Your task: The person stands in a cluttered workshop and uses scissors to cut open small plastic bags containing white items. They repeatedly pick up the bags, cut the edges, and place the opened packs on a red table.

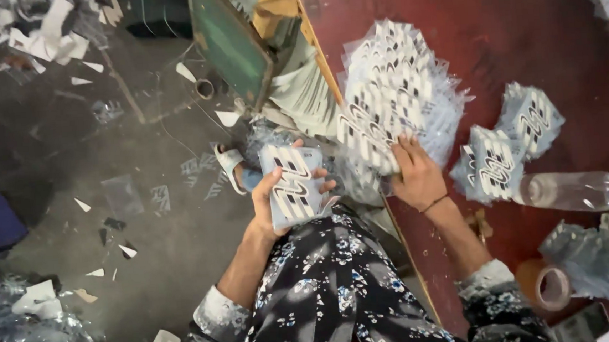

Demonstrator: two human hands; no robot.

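Sticker packets (pixel 293 186) clasped in left hand (pixel 271 202) grip; right hand (pixel 416 177), fingers spread, on table pile (pixel 392 93).

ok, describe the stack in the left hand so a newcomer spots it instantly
Start at the dark red table, then go left past its edge, above the floral-clad lap. The left hand grips a small stack of clear packets with black-and-white striped pieces, the only one held off the table.

A small stack of clear-wrapped white-and-black stickers (pixel 293 186) sits upright over the lap, beside the big fanned heap (pixel 392 93) on the red table.

Glossy plastic packets (pixel 393 93), smooth red table (pixel 523 27)
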